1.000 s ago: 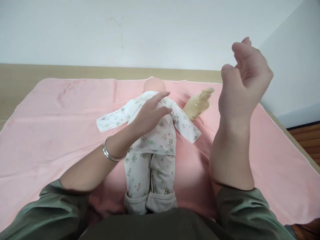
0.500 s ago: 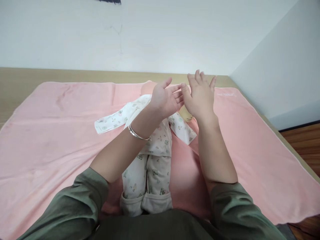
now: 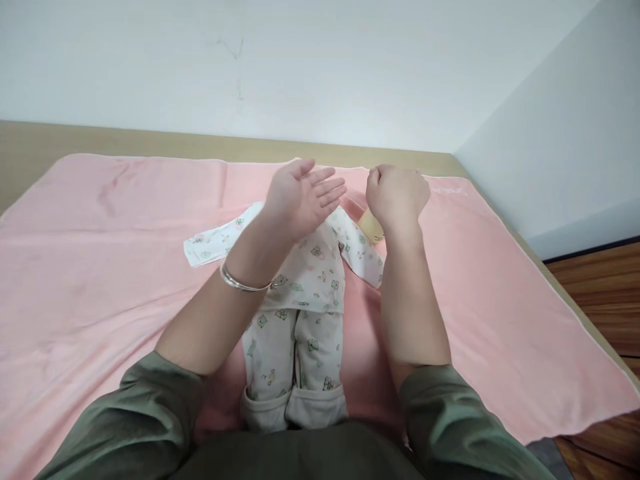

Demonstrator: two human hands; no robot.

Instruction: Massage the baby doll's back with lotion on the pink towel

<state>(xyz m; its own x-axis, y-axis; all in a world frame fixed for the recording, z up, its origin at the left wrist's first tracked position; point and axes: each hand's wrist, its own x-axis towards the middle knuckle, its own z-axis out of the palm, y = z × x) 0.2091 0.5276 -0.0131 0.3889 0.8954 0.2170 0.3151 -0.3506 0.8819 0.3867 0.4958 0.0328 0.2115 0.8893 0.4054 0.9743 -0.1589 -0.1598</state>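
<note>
A small white top [image 3: 320, 267] with a printed animal pattern lies on a pink blanket, its sleeves spread to both sides. Below it are matching white trousers [image 3: 295, 347] with turned-up, pale cuffs; the clothes look filled out, but the head end is hidden behind my hand. My left hand [image 3: 305, 200] is open above the top, palm up, fingers stretched, holding nothing. To its right my right hand [image 3: 397, 193] is closed in a fist in the air, with no object showing. Partly hidden beside it is a yellow item [image 3: 371, 228] with dark marks, near the right sleeve.
The pink blanket [image 3: 125, 267] covers most of the wooden table [image 3: 200, 141]. A white wall [image 3: 320, 73] stands behind, and another wall [image 3: 545, 140] meets it at the right. Dark striped wood [image 3: 600, 287] shows beyond the table's right edge.
My right hand has closed from spread fingers into a fist. My left hand has moved left, away from the right one, and stays open. The camera view has shifted slightly.
</note>
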